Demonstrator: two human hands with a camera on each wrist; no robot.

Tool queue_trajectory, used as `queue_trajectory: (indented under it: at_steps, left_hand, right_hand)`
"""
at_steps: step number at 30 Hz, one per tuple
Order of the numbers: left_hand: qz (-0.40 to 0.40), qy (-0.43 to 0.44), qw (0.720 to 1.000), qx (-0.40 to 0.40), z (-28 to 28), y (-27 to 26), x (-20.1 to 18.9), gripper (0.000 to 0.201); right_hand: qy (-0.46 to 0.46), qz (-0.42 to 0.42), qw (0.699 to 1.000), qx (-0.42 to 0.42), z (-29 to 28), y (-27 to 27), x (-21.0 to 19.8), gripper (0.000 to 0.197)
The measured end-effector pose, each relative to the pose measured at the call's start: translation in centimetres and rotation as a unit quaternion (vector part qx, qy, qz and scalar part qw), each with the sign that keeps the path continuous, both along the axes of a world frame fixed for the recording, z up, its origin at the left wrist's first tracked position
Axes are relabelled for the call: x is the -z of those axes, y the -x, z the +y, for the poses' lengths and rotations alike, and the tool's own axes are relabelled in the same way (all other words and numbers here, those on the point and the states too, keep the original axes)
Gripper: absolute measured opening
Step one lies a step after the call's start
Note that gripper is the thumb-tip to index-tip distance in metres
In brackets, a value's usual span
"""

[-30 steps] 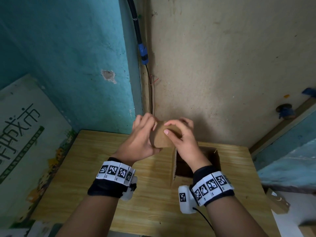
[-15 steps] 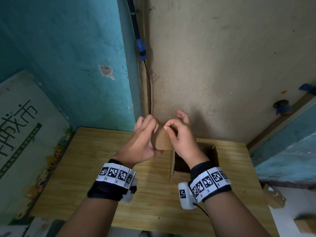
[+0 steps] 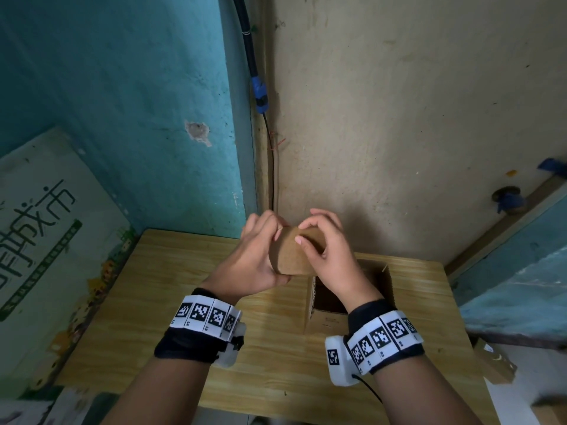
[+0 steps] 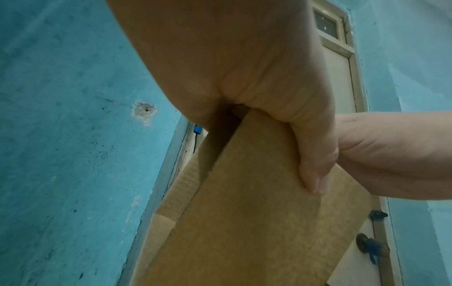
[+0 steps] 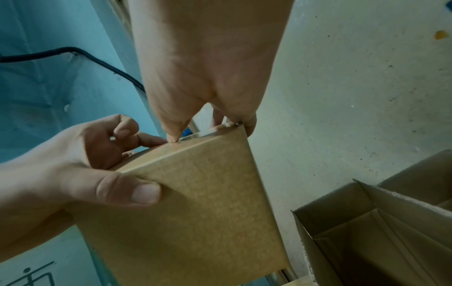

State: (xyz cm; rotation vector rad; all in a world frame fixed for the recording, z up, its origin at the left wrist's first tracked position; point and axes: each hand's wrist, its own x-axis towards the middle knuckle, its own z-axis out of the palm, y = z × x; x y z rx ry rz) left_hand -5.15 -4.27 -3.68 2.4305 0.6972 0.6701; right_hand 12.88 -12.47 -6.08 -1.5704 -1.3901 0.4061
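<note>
- Hands meet at the centre of the head view, above the far part of the counter [image 3: 147, 302], both on one brown box [image 3: 291, 260].
- On the left side of that pair, the left hand [image 3: 254, 259] grips the box: its thumb lies flat on the near face and its fingers curl round behind.
- From the right, the right hand [image 3: 333, 262] pinches the box's top edge with bent fingers. In the right wrist view one fingertip presses near the upper left corner of the box, and others hook over the upper right corner.
- In the air, clear of the counter, the box stands roughly upright with a slight tilt. The left wrist view shows a second cardboard layer along its left side.
- Below and to the right of the hands, an open carton [image 3: 322, 323] stands on the counter, partly hidden by the right wrist. Its inside is dark in the head view.
- At upper centre a black cable [image 3: 251, 56] runs down the wall corner.
- At the left edge of the frame a printed board [image 3: 46, 225] leans against the blue wall.
</note>
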Motion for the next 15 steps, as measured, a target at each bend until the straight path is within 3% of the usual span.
queue_trajectory:
  at_steps: [6,15]
  left_hand:
    - [-0.001,0.004,1.0,0.003,-0.52,0.12,0.0,0.076]
    - [-0.006,0.017,1.0,-0.01,-0.94,-0.16,-0.29,0.08]
  right_hand:
    - [-0.002,0.051,0.999,-0.001,-0.44,-0.35,-0.07,0.015]
    - [-0.009,0.046,0.999,0.005,-0.84,-0.36,-0.13,0.02]
